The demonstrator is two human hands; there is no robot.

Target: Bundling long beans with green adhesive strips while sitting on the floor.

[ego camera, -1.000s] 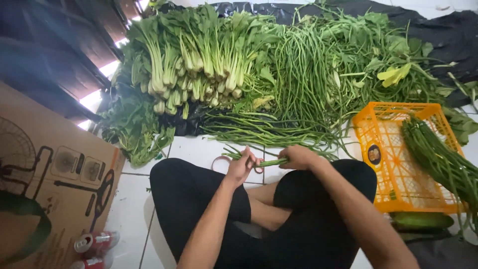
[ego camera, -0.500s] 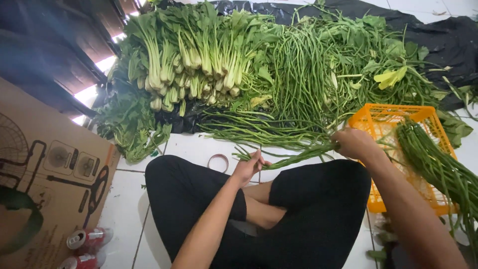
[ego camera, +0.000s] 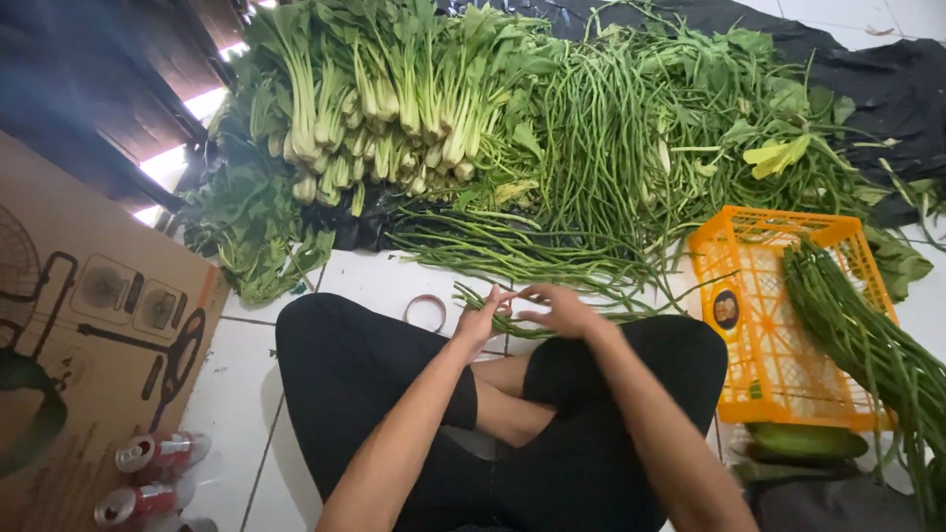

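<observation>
Left hand [ego camera: 483, 317] and right hand [ego camera: 564, 309] meet above the lap, fingertips close together, just over a small bunch of long beans [ego camera: 512, 317] lying across the tile [ego camera: 370, 281] in front of the crossed legs [ego camera: 493, 414]. The left fingers are partly curled, thumb and forefinger pinched near the bean ends. The right hand is loosely curved, palm down, over the same bunch. Whether either hand actually clamps the beans cannot be told; both are blurred.

Bean bunch position: on the floor, directly ahead of the knees, between the tape roll [ego camera: 426, 312] on the left and the orange crate [ego camera: 778, 315] on the right.

Surroundings:
- Bean pile [ego camera: 601, 148], large, spread on black sheet [ego camera: 887, 89] beyond the hands.
- Bok choy [ego camera: 384, 99], stacked with white stems toward the person, left of the bean pile.
- Loose leafy greens [ego camera: 251, 222] at the left edge of the sheet.
- A second bundle of beans [ego camera: 867, 335] lies across the crate and over its right rim.
- Cucumber [ego camera: 803, 440] on the floor just below the crate.
- Cardboard box [ego camera: 89, 335] at far left, two cans [ego camera: 148, 473] beside it
</observation>
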